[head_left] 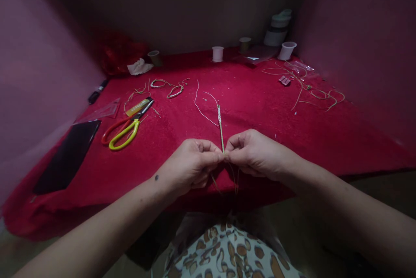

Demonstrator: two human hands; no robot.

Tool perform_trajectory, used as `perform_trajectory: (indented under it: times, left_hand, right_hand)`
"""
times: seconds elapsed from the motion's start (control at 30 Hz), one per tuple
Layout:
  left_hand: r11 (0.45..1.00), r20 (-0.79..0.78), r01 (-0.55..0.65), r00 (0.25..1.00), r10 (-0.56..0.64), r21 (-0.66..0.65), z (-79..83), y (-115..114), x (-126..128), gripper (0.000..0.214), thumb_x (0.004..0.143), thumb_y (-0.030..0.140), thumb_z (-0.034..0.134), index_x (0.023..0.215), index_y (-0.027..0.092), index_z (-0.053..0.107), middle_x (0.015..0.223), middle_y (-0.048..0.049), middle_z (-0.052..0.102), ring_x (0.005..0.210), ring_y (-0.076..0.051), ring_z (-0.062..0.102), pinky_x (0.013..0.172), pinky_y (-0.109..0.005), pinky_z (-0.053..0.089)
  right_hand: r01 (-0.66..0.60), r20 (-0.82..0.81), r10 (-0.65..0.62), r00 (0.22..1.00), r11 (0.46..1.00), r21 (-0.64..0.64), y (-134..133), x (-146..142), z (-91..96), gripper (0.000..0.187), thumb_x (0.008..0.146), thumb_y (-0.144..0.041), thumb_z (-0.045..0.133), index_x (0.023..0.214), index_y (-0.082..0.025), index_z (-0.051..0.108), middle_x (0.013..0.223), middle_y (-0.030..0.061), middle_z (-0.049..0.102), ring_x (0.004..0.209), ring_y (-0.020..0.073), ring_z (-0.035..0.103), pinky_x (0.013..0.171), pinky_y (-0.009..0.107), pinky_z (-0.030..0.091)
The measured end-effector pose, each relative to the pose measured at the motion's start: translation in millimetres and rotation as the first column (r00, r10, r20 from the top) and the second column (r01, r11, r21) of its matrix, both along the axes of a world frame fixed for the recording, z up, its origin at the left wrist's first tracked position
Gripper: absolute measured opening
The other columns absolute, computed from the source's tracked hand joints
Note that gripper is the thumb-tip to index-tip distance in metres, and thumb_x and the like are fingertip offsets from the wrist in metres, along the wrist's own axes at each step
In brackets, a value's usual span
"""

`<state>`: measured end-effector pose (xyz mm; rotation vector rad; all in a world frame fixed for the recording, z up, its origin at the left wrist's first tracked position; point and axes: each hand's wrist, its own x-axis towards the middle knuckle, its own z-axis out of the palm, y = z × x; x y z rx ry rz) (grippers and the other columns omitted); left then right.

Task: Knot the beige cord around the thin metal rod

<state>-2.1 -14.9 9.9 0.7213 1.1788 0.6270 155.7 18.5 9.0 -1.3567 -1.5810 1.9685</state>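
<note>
A thin cord bracelet point(219, 115) with a white braided section stretches away from me over the red cloth. Its near end, a greenish cord, is pinched between the fingertips of my left hand point(201, 160) and my right hand point(248, 154), which meet side by side. Loose cord ends hang below my fingers. A white thread point(197, 100) loops out to the left from the braided section. The exact spot where the fingers grip is partly hidden by the fingertips.
Scissors point(126, 128) with red and yellow handles and a black phone-like slab point(68, 156) lie left. Two finished-looking bracelets point(175, 92) rest beyond. Thread spools point(217, 54) and a bottle point(277, 29) stand at the back. Tangled cords point(320, 94) and a small clip point(284, 80) lie right.
</note>
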Motion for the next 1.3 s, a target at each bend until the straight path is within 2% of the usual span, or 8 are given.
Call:
perform_trajectory:
  times: [0.2, 0.4, 0.73, 0.8, 0.87, 0.97, 1.1, 1.3]
  left_hand:
    - [0.999, -0.129, -0.01, 0.991, 0.014, 0.038, 2.5, 0, 5, 0.011, 0.068, 0.021, 0.061, 0.065, 0.017, 0.051, 0.04, 0.0092, 0.033, 0.029, -0.003, 0.024, 0.029, -0.017, 0.014]
    - [0.994, -0.157, 0.008, 0.987, 0.009, 0.105, 1.1, 0, 8, 0.005, 0.067, 0.017, 0.057, 0.064, 0.016, 0.053, 0.042, 0.0063, 0.044, 0.029, -0.002, 0.027, 0.03, -0.017, 0.015]
    - [0.992, -0.037, -0.021, 0.999, 0.025, 0.126, 2.5, -5, 11, 0.008, 0.07, 0.012, 0.053, 0.066, 0.016, 0.048, 0.05, 0.0036, 0.054, 0.026, 0.0, 0.025, 0.029, -0.015, 0.013]
    - [0.992, -0.004, -0.041, 0.999, 0.042, 0.122, 1.4, -6, 10, 0.01, 0.071, 0.012, 0.054, 0.066, 0.016, 0.047, 0.049, 0.0054, 0.05, 0.026, 0.0, 0.025, 0.029, -0.014, 0.015]
    - [0.991, 0.019, -0.052, 0.999, 0.05, 0.125, 0.7, -7, 9, 0.01, 0.072, 0.013, 0.054, 0.067, 0.016, 0.046, 0.05, 0.0054, 0.05, 0.027, 0.001, 0.026, 0.03, -0.013, 0.016]
    - [0.99, 0.044, -0.065, 0.997, 0.06, 0.126, 0.5, -8, 9, 0.009, 0.074, 0.015, 0.055, 0.069, 0.017, 0.047, 0.05, 0.0052, 0.051, 0.026, 0.001, 0.026, 0.03, -0.013, 0.017]
    - [0.985, 0.038, -0.062, 0.998, 0.057, 0.16, -0.8, -9, 8, 0.01, 0.075, 0.017, 0.056, 0.07, 0.017, 0.047, 0.05, 0.0046, 0.052, 0.026, 0.0, 0.028, 0.029, -0.013, 0.017]
    - [0.982, 0.042, -0.047, 0.998, 0.04, 0.185, -4.2, -9, 5, 0.013, 0.074, 0.019, 0.058, 0.069, 0.017, 0.046, 0.05, 0.0056, 0.049, 0.027, 0.0, 0.029, 0.029, -0.014, 0.021]
  right_hand:
    - [-0.097, 0.201, 0.035, 0.979, 0.947, 0.308, -2, 1, 4.3, 0.013, 0.067, -0.013, 0.055, 0.055, -0.016, 0.051, 0.046, -0.0046, 0.041, 0.04, 0.0056, 0.033, 0.037, 0.019, 0.022]
    - [-0.119, 0.259, -0.061, 0.964, 0.774, 0.623, -34, 10, 15.5, 0.016, 0.074, -0.014, 0.051, 0.059, -0.018, 0.055, 0.051, -0.0003, 0.051, 0.046, 0.01, 0.044, 0.045, 0.022, 0.029]
    - [-0.52, 0.459, 0.291, 0.84, 0.675, 0.524, -98, -9, -9.1, 0.012, 0.073, -0.012, 0.05, 0.064, -0.017, 0.056, 0.06, 0.004, 0.06, 0.049, 0.013, 0.05, 0.047, 0.025, 0.028]
    - [-0.422, 0.333, 0.275, 0.902, 0.719, 0.552, -93, 0, -1.3, 0.013, 0.074, -0.015, 0.052, 0.062, -0.017, 0.056, 0.063, 0.0044, 0.061, 0.055, 0.014, 0.054, 0.05, 0.024, 0.035]
    - [-0.107, 0.149, 0.02, 0.989, 0.788, 0.606, -83, 11, 7.4, 0.014, 0.079, -0.018, 0.05, 0.068, -0.017, 0.059, 0.071, 0.0059, 0.062, 0.063, 0.0153, 0.058, 0.058, 0.025, 0.042]
    - [0.28, -0.009, -0.291, 0.957, 0.912, 0.3, -62, 19, 13.7, 0.017, 0.081, -0.023, 0.052, 0.096, -0.017, 0.056, 0.057, 0.0007, 0.057, 0.044, 0.0133, 0.053, 0.045, 0.025, 0.043]
    - [0.179, -0.323, -0.229, 0.918, 0.968, -0.176, -37, 11, 7.8, 0.014, 0.076, -0.017, 0.054, 0.089, -0.012, 0.057, 0.072, 0.0066, 0.063, 0.048, 0.0142, 0.06, 0.037, 0.022, 0.045]
    - [0.154, -0.267, -0.21, 0.941, 0.964, -0.215, -18, -6, 0.7, 0.016, 0.075, -0.014, 0.051, 0.06, -0.01, 0.054, 0.048, -0.0024, 0.047, 0.03, 0.0046, 0.043, 0.026, 0.014, 0.029]
